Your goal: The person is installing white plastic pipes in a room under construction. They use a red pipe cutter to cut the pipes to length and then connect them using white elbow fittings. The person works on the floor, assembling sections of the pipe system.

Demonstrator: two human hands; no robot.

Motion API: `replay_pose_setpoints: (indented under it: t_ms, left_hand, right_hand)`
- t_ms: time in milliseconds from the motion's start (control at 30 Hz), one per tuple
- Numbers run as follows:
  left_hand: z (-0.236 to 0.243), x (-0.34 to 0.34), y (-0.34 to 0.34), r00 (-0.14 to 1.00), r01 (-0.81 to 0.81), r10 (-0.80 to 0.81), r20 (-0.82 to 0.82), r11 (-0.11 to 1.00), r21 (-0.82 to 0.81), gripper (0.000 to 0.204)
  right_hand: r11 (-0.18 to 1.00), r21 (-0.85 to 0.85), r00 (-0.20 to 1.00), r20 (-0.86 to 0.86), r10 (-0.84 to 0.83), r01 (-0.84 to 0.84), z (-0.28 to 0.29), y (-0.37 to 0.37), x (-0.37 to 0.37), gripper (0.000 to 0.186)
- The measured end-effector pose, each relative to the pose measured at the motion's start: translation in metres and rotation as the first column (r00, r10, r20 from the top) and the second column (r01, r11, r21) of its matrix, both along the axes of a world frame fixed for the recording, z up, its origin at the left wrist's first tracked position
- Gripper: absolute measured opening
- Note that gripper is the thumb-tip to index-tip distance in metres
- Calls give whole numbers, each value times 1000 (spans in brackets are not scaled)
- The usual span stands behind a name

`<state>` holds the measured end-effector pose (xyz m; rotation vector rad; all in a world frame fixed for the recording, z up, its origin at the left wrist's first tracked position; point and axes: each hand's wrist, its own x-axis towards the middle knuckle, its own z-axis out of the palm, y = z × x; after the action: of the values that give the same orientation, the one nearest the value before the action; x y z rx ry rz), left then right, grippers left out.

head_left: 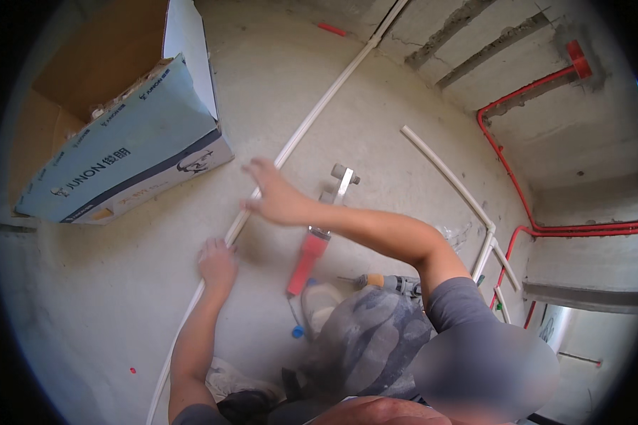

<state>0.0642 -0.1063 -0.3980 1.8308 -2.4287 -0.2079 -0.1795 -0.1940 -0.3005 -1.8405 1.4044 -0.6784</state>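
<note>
Head view. Landmark: carton (pixel 138 156). White pipe (pixel 302 134): right of carton, long axis lower-left to upper-right, beneath both hands. Left hand (pixel 218 266): below carton's corner, nearer, fingers lightly bent onto pipe; grip unclear. Right hand (pixel 280 196): beside carton's corner, forearm angled across, fingers spread; contact unclear.

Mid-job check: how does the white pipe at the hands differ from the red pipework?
The white pipe runs on without a sharp corner; the red pipework turns corners. The left hand lies on the white pipe; no hand is at the red pipework. Both are long and slim.
</note>
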Motion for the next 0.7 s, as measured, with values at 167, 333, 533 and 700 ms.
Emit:
replay_pose_setpoints:
  t_ms: [167,333,533,700]
  left_hand:
    - [1,2,-2,986,-13,16,-168,1000,18,29]
    - [-28,20,0,971,56,-46,-234,998,37,31]
    - [-15,9,-5,961,61,-50,-274,998,31,23]
    - [-24,9,-8,973,45,-23,-231,995,88,26]
  right_hand:
    - [916,151,902,294,316,-371,86,62,-8,63]
    - [924,134,929,146,340,-359,79,70,-11,57]
    - [908,158,910,219,351,-388,71,81,4,53]
    - [886,203,903,203,378,-417,80,91,-1,49]
